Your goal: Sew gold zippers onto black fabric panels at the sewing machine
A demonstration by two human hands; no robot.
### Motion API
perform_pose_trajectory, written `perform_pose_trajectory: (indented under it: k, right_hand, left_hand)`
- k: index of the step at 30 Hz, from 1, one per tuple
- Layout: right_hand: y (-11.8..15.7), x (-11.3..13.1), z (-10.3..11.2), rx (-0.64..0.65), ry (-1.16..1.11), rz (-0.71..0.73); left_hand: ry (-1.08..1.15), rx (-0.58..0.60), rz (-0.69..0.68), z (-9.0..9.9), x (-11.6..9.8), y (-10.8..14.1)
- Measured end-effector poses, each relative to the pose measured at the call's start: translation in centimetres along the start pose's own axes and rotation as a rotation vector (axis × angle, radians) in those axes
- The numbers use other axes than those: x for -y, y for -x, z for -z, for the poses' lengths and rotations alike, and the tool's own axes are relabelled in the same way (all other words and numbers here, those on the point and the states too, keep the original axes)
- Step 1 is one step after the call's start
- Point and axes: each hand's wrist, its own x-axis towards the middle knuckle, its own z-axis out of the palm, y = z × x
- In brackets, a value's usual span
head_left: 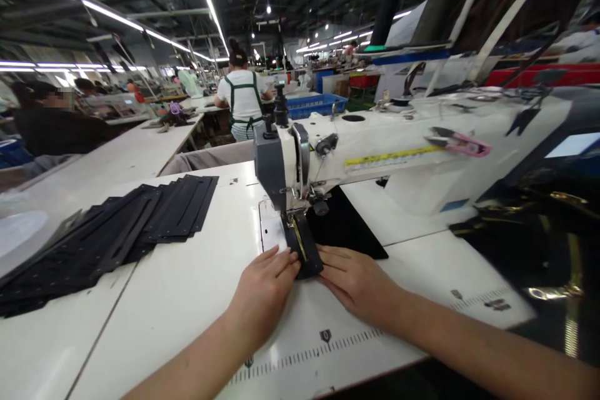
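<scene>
A small black panel (309, 267) with a gold-toothed zipper (299, 239) along its middle lies under the needle area of a white sewing machine (375, 150). My left hand (267, 284) grips the panel's left edge, fingers pressed together and curled at the tips. On the opposite side my right hand (359, 278) has its fingers closed along the right edge; its thumb is partly hidden. The presser foot (291, 220) stands just beyond my fingertips, over the panel's far end. Behind the panel, a larger black sheet (349, 225) lies flat on the machine bed.
Fanned black slotted pieces (135, 219) cover the table's left side. Thread snips (462, 142) with pink handles rest on the machine arm. Black items with gold zippers (569, 300) hang at right. Thread cones (387, 12) stand above. A co-worker (241, 97) is ahead.
</scene>
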Motion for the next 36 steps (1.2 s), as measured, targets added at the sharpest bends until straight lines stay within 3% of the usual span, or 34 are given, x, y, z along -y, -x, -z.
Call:
perform_pose_trajectory:
  k: [5, 14, 18, 25, 36]
  right_hand:
    - [-0.2, -0.2, -0.4, -0.043, 0.019, -0.002]
    - [-1.1, -1.4, -0.5, 0.041, 0.043, -0.041]
    - [-1.7, -2.1, -0.6, 0.071, 0.024, -0.054]
    - [-1.4, -2.4, -0.8, 0.002, -0.049, -0.05]
    - [-1.6, -2.7, -0.8, -0.003, -0.042, -0.024]
  left_hand:
    - [-0.086, -0.006, -0.074, -0.4, -0.4, -0.1]
    - [-0.089, 0.014, -0.114, -0.7, 1.2, -1.4]
    - [-0.062, 0.029, -0.094, -0.7, 2.0, -1.8]
    - [0.042, 0.025, -0.005, 0.0, 2.3, -2.1]
    - [-0.072, 0.028, -0.077, -0.5, 2.2, -1.9]
